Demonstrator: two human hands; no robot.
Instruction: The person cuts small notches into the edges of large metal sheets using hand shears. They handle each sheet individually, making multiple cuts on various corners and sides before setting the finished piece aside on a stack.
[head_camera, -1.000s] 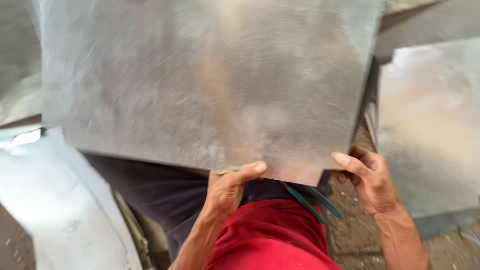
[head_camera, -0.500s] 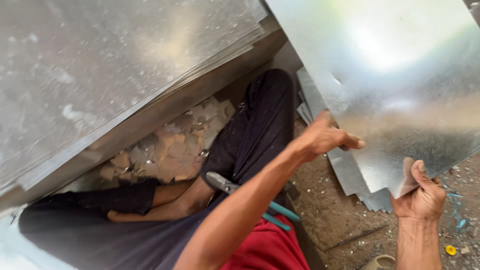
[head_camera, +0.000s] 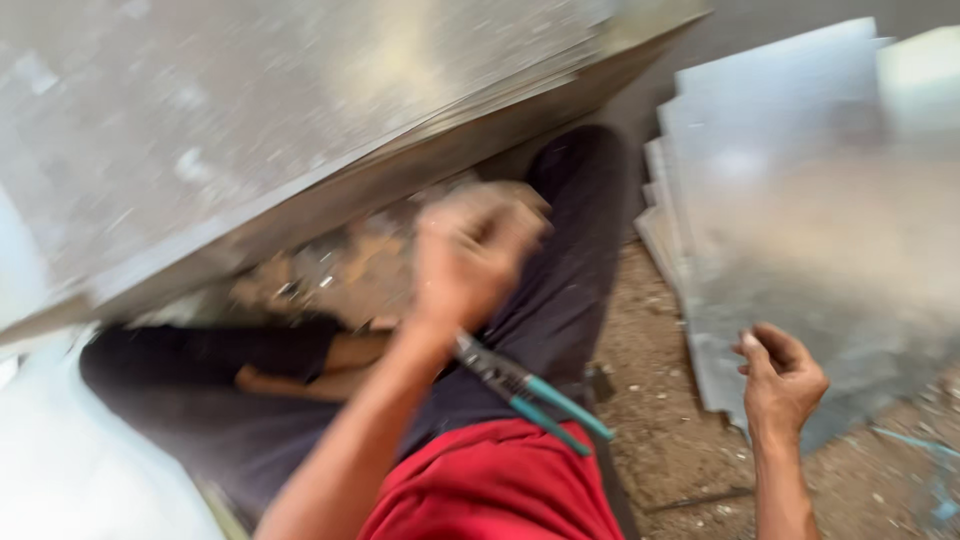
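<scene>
— Left hand (head_camera: 470, 255)? Blurred, curled loosely above the lap, holding nothing visible
— Right hand (head_camera: 785, 380)? Half-open, empty, beside the metal sheets (head_camera: 800, 200) stacked on the ground; pliers (head_camera: 530, 390) on the thigh

Shiny metal sheets (head_camera: 800, 220) lie stacked on ground.

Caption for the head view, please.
Seated person, blurred left hand raised above pliers on the lap, right hand by stacked metal sheets.
</scene>
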